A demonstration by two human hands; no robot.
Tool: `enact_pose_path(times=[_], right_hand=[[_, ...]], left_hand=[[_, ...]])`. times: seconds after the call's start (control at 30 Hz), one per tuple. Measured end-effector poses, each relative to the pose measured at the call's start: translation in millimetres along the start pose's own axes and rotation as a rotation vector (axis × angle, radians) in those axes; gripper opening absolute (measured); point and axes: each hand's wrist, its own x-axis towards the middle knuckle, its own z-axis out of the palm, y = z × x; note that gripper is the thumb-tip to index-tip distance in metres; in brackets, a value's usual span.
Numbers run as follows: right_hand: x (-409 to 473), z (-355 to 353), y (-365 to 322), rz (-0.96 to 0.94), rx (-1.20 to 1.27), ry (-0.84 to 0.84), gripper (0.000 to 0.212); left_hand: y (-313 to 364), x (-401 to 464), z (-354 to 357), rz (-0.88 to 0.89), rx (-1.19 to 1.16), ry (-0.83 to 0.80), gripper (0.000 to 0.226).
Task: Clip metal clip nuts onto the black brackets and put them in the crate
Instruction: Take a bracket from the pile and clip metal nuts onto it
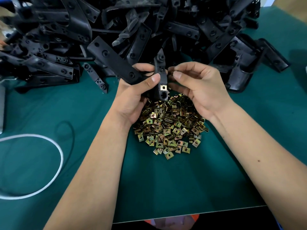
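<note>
The black bracket (159, 77) stood nearly upright above the heap of clip nuts (169, 125) on the green table (166, 188), gripped by the left hand (132, 95) with fingers and thumb curled round it. One clip nut (163, 87) already sat on its lower end. The right hand (197, 88) pinched what looked like another clip nut (173, 72) at the bracket's right edge. To seat it well, the nut should probably be lined up square with the edge, its opening facing the bracket, then pushed straight on until its hole met the bracket's hole, while the left hand held the bracket steady. Behind lay a large pile of brackets (116, 30), and a white cord (49, 146) looped at the left. The pinched nut was mostly hidden by fingertips, so its exact position was unclear, and no crate could be made out.
</note>
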Motion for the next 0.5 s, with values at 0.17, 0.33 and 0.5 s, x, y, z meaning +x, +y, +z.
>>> enact_pose_path(times=[0.17, 0.33, 0.5], right_hand=[[1.3, -0.8, 0.3, 0.024, 0.085, 0.018, 0.012], [1.8, 0.3, 3.7, -0.01, 0.009, 0.016, 0.011], [3.2, -0.7, 5.3, -0.013, -0.047, 0.04, 0.01]], left_hand=[[-1.3, 0.2, 1.1, 0.002, 0.068, -0.013, 0.02], [-2.7, 0.3, 0.8, -0.001, 0.098, -0.036, 0.02], [-3.7, 1.3, 0.1, 0.006, 0.079, -0.023, 0.021]])
